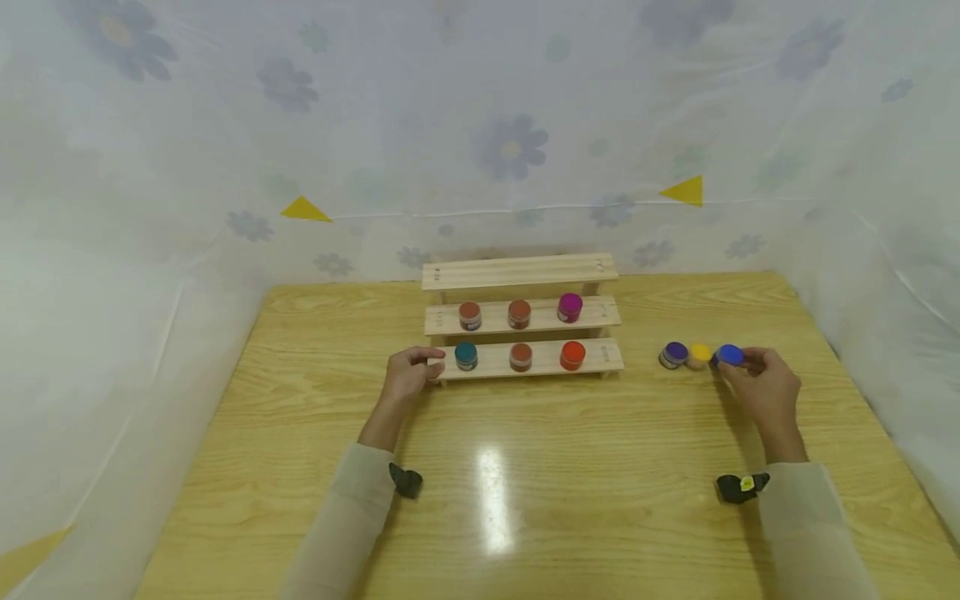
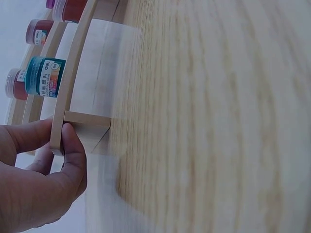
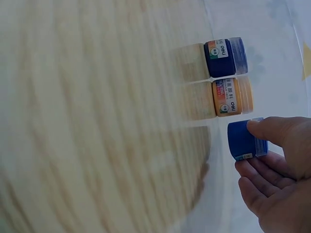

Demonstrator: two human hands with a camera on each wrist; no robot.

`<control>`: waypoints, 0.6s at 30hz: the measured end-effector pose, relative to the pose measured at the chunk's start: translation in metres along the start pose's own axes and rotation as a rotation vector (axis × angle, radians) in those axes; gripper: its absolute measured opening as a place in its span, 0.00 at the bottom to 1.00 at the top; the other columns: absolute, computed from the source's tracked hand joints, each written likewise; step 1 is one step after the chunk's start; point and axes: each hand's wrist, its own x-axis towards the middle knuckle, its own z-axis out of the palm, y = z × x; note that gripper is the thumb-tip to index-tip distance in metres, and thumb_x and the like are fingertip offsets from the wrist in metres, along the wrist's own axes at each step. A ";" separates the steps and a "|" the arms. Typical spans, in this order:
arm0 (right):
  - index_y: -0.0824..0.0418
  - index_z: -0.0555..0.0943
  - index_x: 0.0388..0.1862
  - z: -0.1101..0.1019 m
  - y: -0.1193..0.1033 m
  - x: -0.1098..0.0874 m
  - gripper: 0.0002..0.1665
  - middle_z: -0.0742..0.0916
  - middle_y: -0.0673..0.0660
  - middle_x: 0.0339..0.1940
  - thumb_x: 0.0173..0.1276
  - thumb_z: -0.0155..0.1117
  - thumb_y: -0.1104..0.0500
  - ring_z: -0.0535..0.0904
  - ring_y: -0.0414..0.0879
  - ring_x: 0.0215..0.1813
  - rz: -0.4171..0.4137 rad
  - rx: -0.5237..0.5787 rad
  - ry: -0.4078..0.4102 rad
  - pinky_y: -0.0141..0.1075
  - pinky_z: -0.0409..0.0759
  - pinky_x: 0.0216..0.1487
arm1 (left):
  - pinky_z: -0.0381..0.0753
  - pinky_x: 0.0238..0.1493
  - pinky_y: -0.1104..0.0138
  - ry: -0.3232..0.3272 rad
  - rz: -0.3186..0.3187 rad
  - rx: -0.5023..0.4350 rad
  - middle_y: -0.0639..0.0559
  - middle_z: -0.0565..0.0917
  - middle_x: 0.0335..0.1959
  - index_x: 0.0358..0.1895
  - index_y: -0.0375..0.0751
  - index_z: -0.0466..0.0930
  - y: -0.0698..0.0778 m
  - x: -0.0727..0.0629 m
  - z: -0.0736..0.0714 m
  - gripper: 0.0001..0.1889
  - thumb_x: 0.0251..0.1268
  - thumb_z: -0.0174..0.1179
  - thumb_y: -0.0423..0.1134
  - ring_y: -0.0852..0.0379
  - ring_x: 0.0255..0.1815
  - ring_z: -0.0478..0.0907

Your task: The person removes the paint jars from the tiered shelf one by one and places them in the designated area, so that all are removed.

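Observation:
My left hand (image 1: pixel 407 373) pinches the left end of the lowest board of a three-step wooden rack (image 1: pixel 521 271); thumb and fingers lie around the board's end in the left wrist view. On that board stand a teal paint jar (image 1: pixel 466 357), a brown one (image 1: pixel 521 357) and a red one (image 1: pixel 572 356). Over at the right, my right hand (image 1: pixel 767 389) holds a blue paint jar (image 3: pixel 241 140) between thumb and fingers, apparently just off the table. Beside it stand a yellow paint jar (image 3: pixel 227 97) and a dark purple-blue one (image 3: pixel 221 58).
The middle board carries two brown jars (image 1: pixel 470 316) and a magenta jar (image 1: pixel 570 307); the top board bears no jars. The wooden table (image 1: pixel 592 483) meets a flowered white curtain (image 1: pixel 375 158) at the back and sides.

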 end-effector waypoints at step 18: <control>0.75 0.69 0.60 0.008 0.004 0.009 0.33 0.79 0.74 0.54 0.66 0.61 0.52 0.62 0.19 0.33 -0.009 0.037 -0.013 0.10 0.65 0.32 | 0.77 0.54 0.60 -0.002 -0.009 -0.002 0.44 0.70 0.65 0.48 0.32 0.81 0.000 -0.001 0.000 0.12 0.61 0.59 0.28 0.48 0.59 0.68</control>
